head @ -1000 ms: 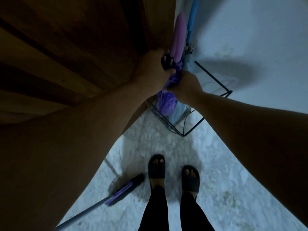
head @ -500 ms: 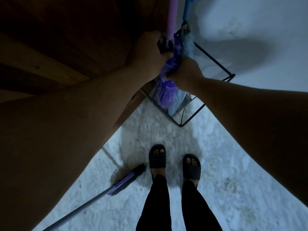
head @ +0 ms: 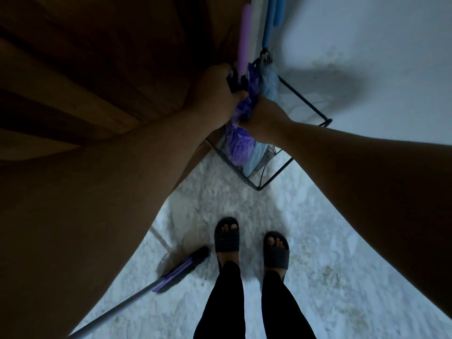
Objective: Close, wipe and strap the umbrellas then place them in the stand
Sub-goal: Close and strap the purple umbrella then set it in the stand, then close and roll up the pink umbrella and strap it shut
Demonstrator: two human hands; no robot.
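Gripping the purple umbrella [head: 241,111] with both hands, I am standing over the wire stand [head: 303,99] at the far wall. My left hand [head: 216,91] is curling round its top, by the black part below the handle, and my right hand [head: 260,116] is squeezing the folds just beside it. Its lower end is sitting inside the stand, touching a blue umbrella [head: 270,81]. A broom [head: 181,270] is lying on the floor [head: 318,265], near left of my sandals [head: 226,237].
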